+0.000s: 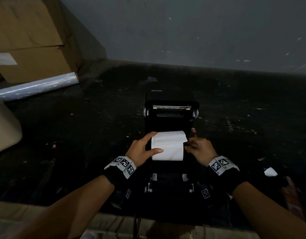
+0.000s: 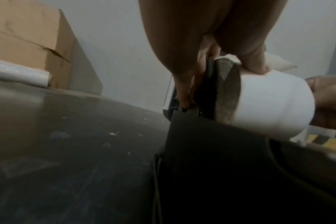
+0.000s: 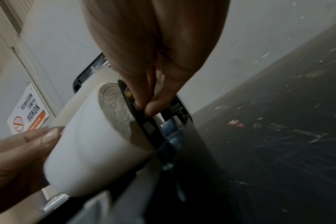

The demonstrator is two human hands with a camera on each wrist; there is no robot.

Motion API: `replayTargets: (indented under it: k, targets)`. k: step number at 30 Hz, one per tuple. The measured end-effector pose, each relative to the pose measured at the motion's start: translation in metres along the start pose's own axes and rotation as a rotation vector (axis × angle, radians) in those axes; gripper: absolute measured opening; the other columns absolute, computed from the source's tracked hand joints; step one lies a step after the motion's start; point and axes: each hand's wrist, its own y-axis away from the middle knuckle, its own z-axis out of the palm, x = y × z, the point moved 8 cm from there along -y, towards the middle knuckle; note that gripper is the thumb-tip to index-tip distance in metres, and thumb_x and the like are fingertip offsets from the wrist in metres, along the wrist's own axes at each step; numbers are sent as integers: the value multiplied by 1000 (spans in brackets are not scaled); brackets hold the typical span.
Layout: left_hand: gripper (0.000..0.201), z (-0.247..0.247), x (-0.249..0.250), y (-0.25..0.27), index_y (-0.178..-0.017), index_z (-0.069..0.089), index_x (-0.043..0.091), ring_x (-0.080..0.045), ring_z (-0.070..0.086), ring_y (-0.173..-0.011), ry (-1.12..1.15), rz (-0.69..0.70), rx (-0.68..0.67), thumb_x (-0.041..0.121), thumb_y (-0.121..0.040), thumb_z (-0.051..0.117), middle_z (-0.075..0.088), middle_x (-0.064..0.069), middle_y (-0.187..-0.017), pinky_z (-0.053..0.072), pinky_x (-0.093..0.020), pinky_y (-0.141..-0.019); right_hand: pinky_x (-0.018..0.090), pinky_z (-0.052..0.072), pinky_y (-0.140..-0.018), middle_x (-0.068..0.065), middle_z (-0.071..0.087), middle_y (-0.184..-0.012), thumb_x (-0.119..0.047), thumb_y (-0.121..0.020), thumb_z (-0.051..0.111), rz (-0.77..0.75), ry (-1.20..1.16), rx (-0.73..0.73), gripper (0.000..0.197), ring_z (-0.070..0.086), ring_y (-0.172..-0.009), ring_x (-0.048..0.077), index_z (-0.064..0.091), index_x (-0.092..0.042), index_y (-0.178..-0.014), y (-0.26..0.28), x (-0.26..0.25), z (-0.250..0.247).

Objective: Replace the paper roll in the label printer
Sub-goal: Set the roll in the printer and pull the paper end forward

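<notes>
Head view, from the lower edge upward: two forearms with marker wristbands reach to the centre of the frame, where the label printer (image 1: 171,118) stands open on a dark, littered floor. The left hand (image 1: 142,150) is curled round the white paper roll (image 1: 167,149), thumb across its front, and holds it over the printer's open bay. The right hand (image 1: 199,149) pinches a black roll guide (image 3: 142,119) at the roll's right end, finger and thumb pressed together on it.

The risk, as I judge it, is that the roll goes down crooked. If the guide springs back too early it could catch the end of the roll, or the loose flap could fold under.

The roll is thick and clean, and its free end is curled up at the top. Its end face looks grey and rough. Farther off, in the upper left, a roll of clear film (image 1: 38,87) lies before cardboard boxes (image 1: 28,38).
</notes>
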Motion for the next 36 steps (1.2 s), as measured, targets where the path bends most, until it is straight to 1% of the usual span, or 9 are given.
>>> replayTargets:
  k: [2, 4, 11, 16, 21, 27, 31, 34, 36]
  targets:
    - [68, 3, -1, -1, -137, 41, 25, -19, 53, -121, -11, 1, -21, 36, -77, 71, 57, -4, -131, 41, -28, -105, 34, 53, -87, 15, 73, -97, -5, -77, 68, -2, 41, -4, 16, 68, -91, 23, 69, -2, -93, 2, 3, 1]
    - [69, 6, -2, -2, -138, 40, 26, -21, 52, -123, -18, -4, -31, 38, -77, 70, 56, -5, -134, 41, -31, -107, 32, 52, -85, 15, 73, -95, -5, -77, 68, 1, 58, 10, 12, 68, -91, 23, 69, -2, -89, 3, 6, 0]
    - [69, 14, 1, 2, -140, 36, 28, -24, 50, -126, -88, 14, -29, 41, -80, 67, 54, -7, -136, 38, -27, -107, 2, 39, -62, 15, 74, -89, -1, -77, 65, -6, 173, 42, 6, 68, -86, 19, 68, -1, -81, 6, 7, -2]
    - [71, 17, -3, 8, -142, 34, 26, -24, 51, -125, -103, 16, -22, 42, -80, 66, 54, -10, -137, 35, -20, -102, 30, 50, -72, 14, 75, -84, -7, -76, 66, -83, 282, 66, 7, 70, -83, 24, 70, -3, -80, 12, 1, -5]
    - [70, 19, -4, 13, -141, 38, 20, -24, 54, -123, -127, 20, 9, 39, -80, 67, 56, -11, -135, 35, -15, -98, 32, 49, -71, 16, 74, -84, -7, -77, 63, -97, 350, 44, 7, 69, -84, 28, 67, -2, -78, 11, -11, -1]
    - [70, 19, -5, 13, -141, 37, 19, -24, 52, -124, -162, 17, -28, 39, -81, 66, 55, -14, -135, 34, -17, -100, 24, 42, -66, 17, 73, -80, -7, -75, 58, -79, 446, 18, 10, 68, -77, 31, 67, -7, -75, 12, -12, 7]
    - [69, 19, -3, 15, -141, 38, 23, -29, 40, -134, -210, 17, -14, 41, -80, 66, 45, -15, -143, 31, -29, -110, 27, 45, -69, 17, 73, -85, -6, -76, 57, -69, 440, -4, 13, 68, -80, 31, 70, -6, -82, 15, -11, 8]
    - [69, 17, -1, 16, -140, 39, 22, -27, 42, -132, -216, 24, -27, 41, -80, 67, 47, -13, -142, 32, -29, -109, 19, 43, -74, 13, 74, -91, -10, -79, 59, 55, 303, -3, 18, 68, -86, 26, 72, -11, -91, 12, 0, -3]
    - [69, 16, 0, 16, -140, 39, 22, -25, 45, -129, -214, 26, -36, 40, -80, 67, 48, -12, -141, 33, -25, -106, 31, 54, -78, 14, 73, -82, -14, -84, 56, 199, 48, 65, 15, 68, -72, 25, 71, -14, -85, 10, 4, -14]
